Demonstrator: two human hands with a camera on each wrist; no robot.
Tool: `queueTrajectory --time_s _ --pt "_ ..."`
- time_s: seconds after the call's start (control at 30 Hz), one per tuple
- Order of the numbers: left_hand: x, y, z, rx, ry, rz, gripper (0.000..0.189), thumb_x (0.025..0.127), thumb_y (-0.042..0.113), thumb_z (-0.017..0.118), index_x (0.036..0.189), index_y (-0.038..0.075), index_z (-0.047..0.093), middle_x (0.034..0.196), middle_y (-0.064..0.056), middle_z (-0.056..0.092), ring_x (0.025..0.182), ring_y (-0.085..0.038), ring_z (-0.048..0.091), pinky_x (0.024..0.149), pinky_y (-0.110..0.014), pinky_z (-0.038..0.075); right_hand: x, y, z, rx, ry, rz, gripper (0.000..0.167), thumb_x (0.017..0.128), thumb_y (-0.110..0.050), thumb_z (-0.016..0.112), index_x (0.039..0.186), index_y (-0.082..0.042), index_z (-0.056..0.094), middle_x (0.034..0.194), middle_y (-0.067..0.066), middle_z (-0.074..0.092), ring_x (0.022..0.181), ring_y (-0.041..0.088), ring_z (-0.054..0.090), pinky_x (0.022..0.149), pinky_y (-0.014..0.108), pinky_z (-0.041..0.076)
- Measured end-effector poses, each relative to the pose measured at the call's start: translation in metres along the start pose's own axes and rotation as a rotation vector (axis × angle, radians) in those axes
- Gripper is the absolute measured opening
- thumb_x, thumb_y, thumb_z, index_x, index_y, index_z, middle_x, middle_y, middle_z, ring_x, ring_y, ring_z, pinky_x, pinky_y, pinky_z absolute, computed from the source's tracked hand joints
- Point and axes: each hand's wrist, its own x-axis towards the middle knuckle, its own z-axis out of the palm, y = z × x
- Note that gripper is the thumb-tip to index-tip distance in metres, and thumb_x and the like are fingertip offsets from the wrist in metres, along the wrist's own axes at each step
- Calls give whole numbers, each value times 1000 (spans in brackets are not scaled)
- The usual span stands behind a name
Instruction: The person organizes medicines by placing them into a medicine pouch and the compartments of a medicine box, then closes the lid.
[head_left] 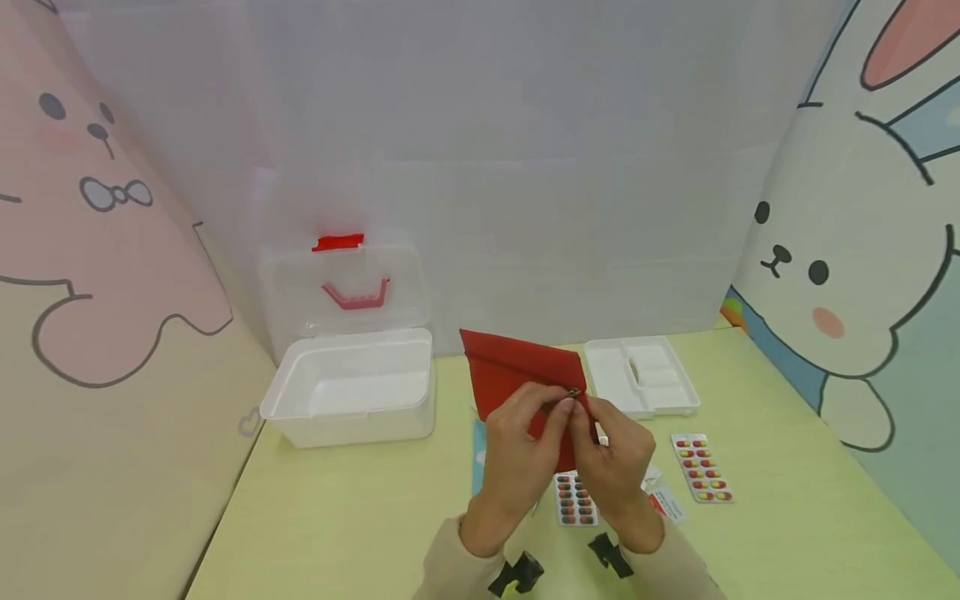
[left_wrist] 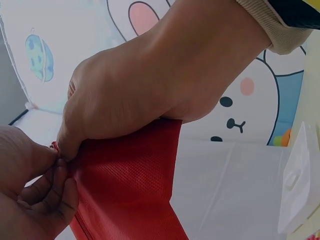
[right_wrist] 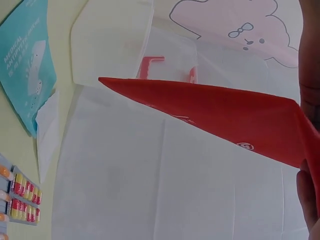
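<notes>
A red zippered pouch [head_left: 517, 358] is held up above the table, tilted, in both hands. At its right end, my left hand [head_left: 513, 446] and my right hand [head_left: 615, 454] meet fingertip to fingertip around the small brass-coloured zipper pull [head_left: 573, 392]. Both thumbs press together just below the pull, and the fingers pinch the pouch's edge there. Textured red fabric [left_wrist: 135, 175] hangs beneath my left hand in the left wrist view. In the right wrist view the pouch [right_wrist: 215, 110] narrows to a pointed corner, with white print on its side.
An opened white box [head_left: 360, 425] with a clear lid [head_left: 345, 287] stands back left. Behind the hands lies a white compartment tray [head_left: 652, 375]. Capsule blister packs [head_left: 702, 468] [head_left: 576, 500] and a teal packet [right_wrist: 30, 70] lie on the table.
</notes>
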Motion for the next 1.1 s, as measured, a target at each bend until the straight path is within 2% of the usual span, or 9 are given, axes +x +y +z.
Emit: queueTrajectory --time_s 0.23,0.5,0.77,0.97,1.1 --pt "4 5 -2 7 -36 -3 11 93 11 66 102 6 70 95 -5 72 87 -14 69 81 -20 56 2 -1 -4 -13 -27 51 40 98 -27 57 84 7 71 73 16 72 54 22 64 62 19 56" --pt "5 4 -2 15 0 24 9 93 9 65 98 7 72 90 -4 73 78 -12 68 73 -16 55 3 -2 -5 -25 -17 50 44 99 -31 56 85 7 72 74 17 73 54 22 63 65 18 56" --pt "5 3 -5 2 22 -66 10 92 10 66 96 5 73 86 -5 74 71 -12 66 66 -18 55 5 -1 -7 -15 -10 40 42 99 -30 57 84 6 72 73 14 71 54 19 59 61 23 56" --pt "4 -3 -8 -6 40 -79 8 91 8 66 93 4 74 81 -6 72 64 -12 59 60 -19 53 6 0 -8 -6 -5 32 43 99 -31 57 85 7 72 72 15 71 52 18 56 62 19 56" --pt "4 -6 -10 -10 35 -103 8 92 9 67 93 5 74 80 -5 71 64 -10 58 59 -19 52 8 0 -8 3 10 24 43 98 -30 58 84 8 71 66 14 67 50 14 49 56 18 52"
